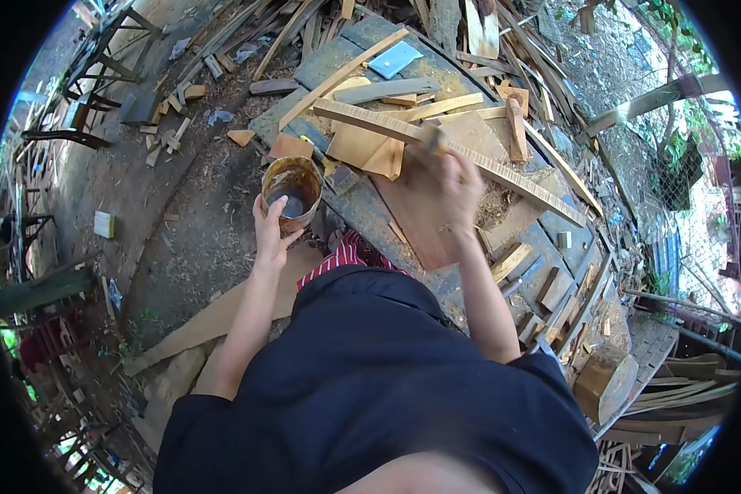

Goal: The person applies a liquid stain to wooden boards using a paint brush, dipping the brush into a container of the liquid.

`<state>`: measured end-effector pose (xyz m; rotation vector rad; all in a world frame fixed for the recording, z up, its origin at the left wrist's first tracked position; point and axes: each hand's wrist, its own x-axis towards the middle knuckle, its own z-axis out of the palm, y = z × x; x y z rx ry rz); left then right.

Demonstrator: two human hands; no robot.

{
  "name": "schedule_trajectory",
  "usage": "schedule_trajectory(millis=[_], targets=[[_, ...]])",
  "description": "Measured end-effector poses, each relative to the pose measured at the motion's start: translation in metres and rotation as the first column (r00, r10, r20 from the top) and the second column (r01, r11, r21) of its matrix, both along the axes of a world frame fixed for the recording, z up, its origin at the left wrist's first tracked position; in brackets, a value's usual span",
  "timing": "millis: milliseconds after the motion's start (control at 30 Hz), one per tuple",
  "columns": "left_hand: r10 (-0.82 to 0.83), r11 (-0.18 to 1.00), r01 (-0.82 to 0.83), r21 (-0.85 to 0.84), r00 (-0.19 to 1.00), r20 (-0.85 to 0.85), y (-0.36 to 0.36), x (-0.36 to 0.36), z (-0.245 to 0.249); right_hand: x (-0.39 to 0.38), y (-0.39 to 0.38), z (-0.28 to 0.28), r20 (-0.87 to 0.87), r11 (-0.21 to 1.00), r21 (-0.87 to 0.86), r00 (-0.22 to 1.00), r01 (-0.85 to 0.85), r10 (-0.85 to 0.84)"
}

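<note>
Right hand point(459, 185) clenched on a blurred tool point(431, 138), over the long wood strip point(510, 179) lying across the table point(358, 210); its long axis runs upper left to lower right. Left hand point(267, 235) grips the can point(292, 188) at the table's edge. Risk: can tipping off the edge, contents spilling.

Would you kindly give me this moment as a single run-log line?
left hand: grips rusty can | right hand: blurred, over long wooden strip | workbench: strewn with wood offcuts

Head camera, fisheye, angled steeply down, close above workbench point(325, 66).
</note>
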<state>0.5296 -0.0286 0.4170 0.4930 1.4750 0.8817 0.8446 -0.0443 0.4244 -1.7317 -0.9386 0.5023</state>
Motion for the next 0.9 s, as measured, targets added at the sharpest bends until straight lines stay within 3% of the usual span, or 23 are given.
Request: schedule_trajectory(millis=[200,267,300,400,433,500,567,633,700,733,800,867,900], targets=[[-0.056,0.998,0.056,-0.009,0.998,0.001,0.005,0.008,-0.005,0.139,-0.094,-0.026,0.228,0.949,-0.053,0.929,0.311,-0.292],[-0.084,0.996,0.084,-0.002,0.996,0.001,0.007,0.013,-0.002,0.169,-0.111,-0.037,0.564,0.914,-0.007,0.756,0.407,-0.332],[-0.087,0.996,0.087,0.007,0.996,-0.008,0.007,0.015,-0.001,0.172,-0.115,-0.036,0.568,0.908,-0.005,0.748,0.42,-0.343],[-0.114,0.993,0.115,0.028,0.993,-0.019,0.008,0.02,0.004,0.171,-0.113,-0.047,0.787,0.838,-0.111,0.562,0.534,-0.254],[-0.123,0.992,0.124,0.04,0.992,-0.027,0.007,0.021,0.005,0.156,-0.105,-0.041,0.787,0.835,-0.108,0.56,0.539,-0.26],[-0.122,0.992,0.123,0.034,0.992,-0.03,0.007,0.021,0.004,0.117,-0.085,-0.03,0.722,0.895,-0.185,0.674,0.407,-0.156],[-0.118,0.993,0.12,0.025,0.992,-0.041,0.005,0.018,0.005,0.078,-0.065,-0.024,0.681,0.973,-0.046,0.719,0.228,-0.136],[-0.101,0.994,0.103,0.025,0.993,-0.067,0.003,0.019,0.006,0.04,-0.046,-0.016,0.587,0.995,-0.039,0.808,0.094,-0.053],[-0.117,0.993,0.118,0.017,0.991,-0.064,0.004,0.017,0.005,0.014,-0.032,-0.007,0.366,0.999,0.034,0.931,-0.02,0.006],[-0.122,0.992,0.123,0.008,0.991,-0.062,0.003,0.017,0.005,0.015,-0.031,-0.007,0.366,1.0,0.03,0.931,-0.01,-0.001],[-0.127,0.992,0.128,0.01,0.99,-0.063,0.002,0.018,0.005,0.018,-0.026,-0.008,0.198,1.0,-0.014,0.98,-0.02,0.022],[-0.114,0.993,0.116,0.018,0.991,-0.063,0.003,0.019,0.006,0.05,-0.036,-0.025,0.222,0.994,0.097,0.972,0.06,-0.08],[-0.11,0.994,0.111,0.018,0.992,-0.059,0.003,0.02,0.006,0.068,-0.049,-0.023,0.12,0.989,-0.029,0.983,0.144,-0.139]])
